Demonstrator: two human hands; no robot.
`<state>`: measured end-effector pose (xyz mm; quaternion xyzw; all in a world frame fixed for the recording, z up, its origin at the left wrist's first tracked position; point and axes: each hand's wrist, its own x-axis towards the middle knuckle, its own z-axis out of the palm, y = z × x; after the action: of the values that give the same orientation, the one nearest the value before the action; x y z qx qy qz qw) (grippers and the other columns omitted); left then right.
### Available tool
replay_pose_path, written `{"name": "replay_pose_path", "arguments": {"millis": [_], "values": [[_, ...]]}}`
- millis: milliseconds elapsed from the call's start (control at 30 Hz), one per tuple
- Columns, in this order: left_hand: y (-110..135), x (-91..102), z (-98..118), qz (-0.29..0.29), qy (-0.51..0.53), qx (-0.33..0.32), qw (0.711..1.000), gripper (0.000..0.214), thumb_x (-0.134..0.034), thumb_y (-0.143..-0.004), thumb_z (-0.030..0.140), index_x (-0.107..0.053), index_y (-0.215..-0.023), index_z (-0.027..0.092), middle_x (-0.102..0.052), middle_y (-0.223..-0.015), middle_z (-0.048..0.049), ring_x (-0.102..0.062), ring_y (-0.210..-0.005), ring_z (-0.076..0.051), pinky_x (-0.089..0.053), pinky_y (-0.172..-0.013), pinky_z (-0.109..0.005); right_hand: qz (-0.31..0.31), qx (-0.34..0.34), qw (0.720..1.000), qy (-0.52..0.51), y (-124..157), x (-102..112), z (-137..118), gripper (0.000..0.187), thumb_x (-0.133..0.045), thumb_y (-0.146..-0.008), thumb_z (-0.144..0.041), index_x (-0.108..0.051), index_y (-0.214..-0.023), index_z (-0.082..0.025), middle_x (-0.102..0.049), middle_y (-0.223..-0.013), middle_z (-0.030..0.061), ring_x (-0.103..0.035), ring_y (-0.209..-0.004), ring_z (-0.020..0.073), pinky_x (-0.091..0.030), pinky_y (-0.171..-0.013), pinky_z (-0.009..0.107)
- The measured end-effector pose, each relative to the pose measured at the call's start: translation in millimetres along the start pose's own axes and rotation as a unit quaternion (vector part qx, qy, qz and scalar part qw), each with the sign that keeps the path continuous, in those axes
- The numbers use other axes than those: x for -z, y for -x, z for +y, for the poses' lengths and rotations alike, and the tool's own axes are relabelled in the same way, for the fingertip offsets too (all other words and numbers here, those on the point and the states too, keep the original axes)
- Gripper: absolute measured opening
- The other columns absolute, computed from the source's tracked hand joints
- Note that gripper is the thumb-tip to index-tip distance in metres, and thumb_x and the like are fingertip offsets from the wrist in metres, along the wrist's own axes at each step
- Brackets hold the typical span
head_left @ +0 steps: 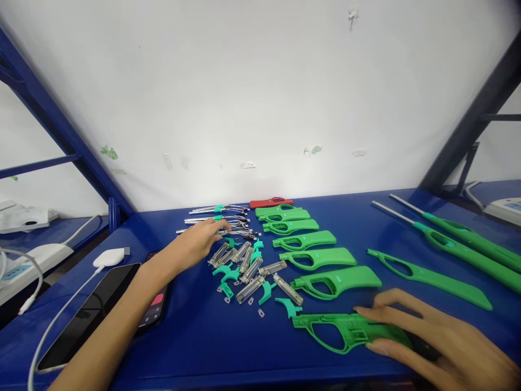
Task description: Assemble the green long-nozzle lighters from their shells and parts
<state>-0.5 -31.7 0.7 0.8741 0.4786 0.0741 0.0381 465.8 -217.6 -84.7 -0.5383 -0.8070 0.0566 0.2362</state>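
Note:
My left hand (194, 244) reaches forward over the blue table (195, 336), its fingertips curled on one of the metal tube assemblies (220, 220) laid at the back. My right hand (431, 336) rests with fingers spread flat on the rear of the nearest green lighter handle shell (337, 328), pressing it to the table. Several clear gas cartridges (250, 271) and teal triggers (228, 274) lie scattered between the hands. A row of green handle shells (313, 258) runs back to a red shell (271, 203).
Two assembled green long-nose lighters (459, 241) and one green shell half (431, 277) lie at the right. A tablet (87, 315) and a phone (154, 309) sit under my left forearm, with a white charger (109, 256) and cable. Blue shelf posts stand at both sides.

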Motion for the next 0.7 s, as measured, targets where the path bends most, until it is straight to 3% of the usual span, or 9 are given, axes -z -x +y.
{"name": "replay_pose_path", "arguments": {"millis": [233,500,600,700], "values": [[-0.6,-7.7,2.1,-0.001,-0.015,-0.005,1.000,0.034,-0.071,-0.107,0.040,-0.068,-0.133,0.019,-0.071,-0.131,-0.0096,-0.073,-0.111,-0.025,-0.064,-0.096,-0.047,-0.002,0.001,1.000,0.022,-0.3,0.3,-2.0,0.041,-0.057,-0.106,-0.067,-0.081,-0.128,-0.042,-0.080,-0.127,0.0037,-0.086,-0.101,0.0266,-0.071,-0.082,0.030],[-2.4,-12.0,0.2,0.023,-0.035,-0.018,0.999,0.031,-0.071,-0.107,0.037,-0.069,-0.131,0.018,-0.073,-0.127,-0.0084,-0.073,-0.110,-0.024,-0.063,-0.097,-0.047,0.019,0.015,0.998,0.055,-4.4,13.1,-8.6,0.044,-0.051,-0.109,-0.068,-0.082,-0.129,-0.044,-0.082,-0.125,0.0028,-0.086,-0.084,0.0228,-0.071,-0.070,0.030],[0.5,-7.3,7.7,0.058,-0.049,-0.027,0.997,0.027,-0.060,-0.110,0.031,-0.070,-0.131,0.018,-0.073,-0.119,-0.0092,-0.073,-0.103,-0.026,-0.063,-0.092,-0.048,0.039,0.015,0.997,0.070,-7.4,18.9,-7.5,0.044,-0.050,-0.109,-0.068,-0.083,-0.127,-0.045,-0.084,-0.122,0.0010,-0.086,-0.082,0.0232,-0.071,-0.064,0.030],[10.3,-1.2,32.0,0.110,-0.064,-0.050,0.991,0.033,-0.045,-0.111,0.029,-0.073,-0.124,0.017,-0.072,-0.114,-0.0138,-0.070,-0.103,-0.033,-0.059,-0.089,-0.054,0.071,0.003,0.993,0.097,-6.7,28.8,1.5,0.047,-0.049,-0.107,-0.073,-0.083,-0.124,-0.045,-0.083,-0.124,0.0000,-0.087,-0.088,0.0250,-0.071,-0.063,0.032]]}}
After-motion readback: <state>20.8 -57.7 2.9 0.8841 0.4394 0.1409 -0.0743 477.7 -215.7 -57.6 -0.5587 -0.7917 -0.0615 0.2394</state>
